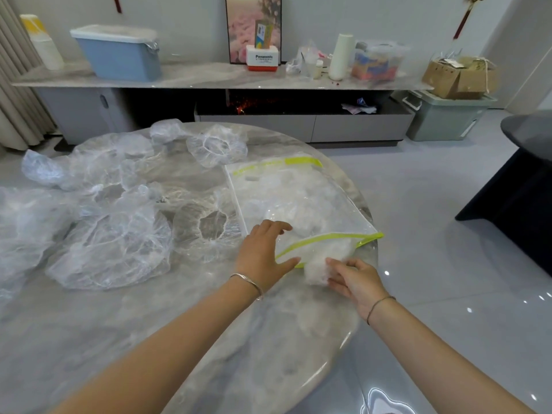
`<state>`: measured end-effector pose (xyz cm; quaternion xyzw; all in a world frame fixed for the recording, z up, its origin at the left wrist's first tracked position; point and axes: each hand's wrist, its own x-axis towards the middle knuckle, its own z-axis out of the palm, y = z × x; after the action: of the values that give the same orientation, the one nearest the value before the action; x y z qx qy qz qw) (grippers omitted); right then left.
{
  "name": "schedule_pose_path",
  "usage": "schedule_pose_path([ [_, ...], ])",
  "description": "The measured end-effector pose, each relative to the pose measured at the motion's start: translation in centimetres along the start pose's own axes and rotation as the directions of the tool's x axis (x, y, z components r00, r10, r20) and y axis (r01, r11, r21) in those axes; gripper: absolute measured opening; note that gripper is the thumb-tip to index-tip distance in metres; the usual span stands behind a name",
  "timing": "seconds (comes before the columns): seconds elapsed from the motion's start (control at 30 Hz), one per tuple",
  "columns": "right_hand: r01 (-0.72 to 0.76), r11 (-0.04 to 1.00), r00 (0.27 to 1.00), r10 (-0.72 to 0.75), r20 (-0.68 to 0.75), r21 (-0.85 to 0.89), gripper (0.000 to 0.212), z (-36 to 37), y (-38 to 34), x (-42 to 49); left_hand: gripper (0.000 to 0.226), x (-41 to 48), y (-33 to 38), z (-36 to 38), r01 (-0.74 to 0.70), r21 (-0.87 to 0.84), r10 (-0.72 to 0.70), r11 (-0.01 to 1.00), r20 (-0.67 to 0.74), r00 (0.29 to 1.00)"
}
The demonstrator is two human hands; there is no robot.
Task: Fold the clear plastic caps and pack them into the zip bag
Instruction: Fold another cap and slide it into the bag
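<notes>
Glossy grey marble table [125, 339] bears crinkled clear plastic caps [110, 243] and a smooth transparent plastic zip bag [298, 198].

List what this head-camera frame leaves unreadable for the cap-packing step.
- How many caps are in the zip bag: they merge into one white mass behind the film.
- The folded cap at the bag mouth: the right hand hides part of it.
- The loose caps at left: overlapping, and cut off by the frame's left edge, so uncountable.

Both hands reach forward: left hand [264, 252] spread flat, right hand [354, 279] pinching.
</notes>
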<state>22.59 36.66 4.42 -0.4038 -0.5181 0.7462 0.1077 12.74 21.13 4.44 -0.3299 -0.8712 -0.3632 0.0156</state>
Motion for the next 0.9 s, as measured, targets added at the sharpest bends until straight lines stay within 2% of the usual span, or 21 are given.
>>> schedule_pose_path([
  [0.07,-0.012,1.000,0.998,0.012,-0.059,0.007,0.020,-0.1,0.3,1.8,0.039,0.8,-0.1,0.2,-0.026,0.119,0.021,0.993,0.043,0.999],
  [0.17,0.014,1.000,0.995,-0.013,-0.094,0.008,0.022,1.2,0.1,4.6,0.013,1.4,-0.1,0.4,-0.011,0.075,0.012,0.997,-0.007,1.000],
  [0.23,0.045,0.999,0.994,-0.048,-0.098,-0.030,0.022,2.8,-0.3,6.8,0.009,1.5,0.0,0.7,-0.040,0.069,0.043,0.997,-0.048,0.998],
  [0.37,0.128,0.939,0.976,-0.177,-0.129,-0.318,0.019,6.0,0.0,11.0,0.006,1.2,-0.3,1.3,-0.141,0.060,0.148,0.988,-0.131,0.980],
  [0.47,0.166,0.961,0.970,-0.200,-0.138,-0.223,0.019,8.1,-0.3,12.0,0.006,1.4,-0.9,1.8,-0.167,0.075,0.178,0.983,-0.180,0.967],
  [0.6,0.166,0.983,0.985,-0.170,-0.038,-0.083,0.018,9.0,-0.8,11.6,0.005,1.6,-1.6,2.2,-0.140,0.068,0.149,0.988,-0.170,0.974],
  [0.73,0.204,0.973,0.971,-0.187,0.147,-0.105,0.039,6.1,0.0,9.7,0.005,1.9,-2.2,2.2,-0.130,0.068,0.140,0.989,-0.156,0.978],
  [0.8,0.236,0.945,0.966,-0.201,0.165,-0.228,0.036,3.9,0.3,8.2,0.020,1.8,-2.3,1.8,-0.145,0.084,0.154,0.986,-0.118,0.981],
  [0.87,0.272,0.895,0.961,-0.235,0.146,-0.353,0.021,2.1,0.5,6.3,0.053,1.2,-2.6,1.1,-0.122,0.176,0.136,0.977,-0.069,0.988],
  [0.9,0.277,0.881,0.960,-0.243,0.136,-0.383,0.020,1.5,0.5,5.3,0.069,0.8,-3.2,0.6,-0.071,0.225,0.083,0.972,-0.043,0.996],
])
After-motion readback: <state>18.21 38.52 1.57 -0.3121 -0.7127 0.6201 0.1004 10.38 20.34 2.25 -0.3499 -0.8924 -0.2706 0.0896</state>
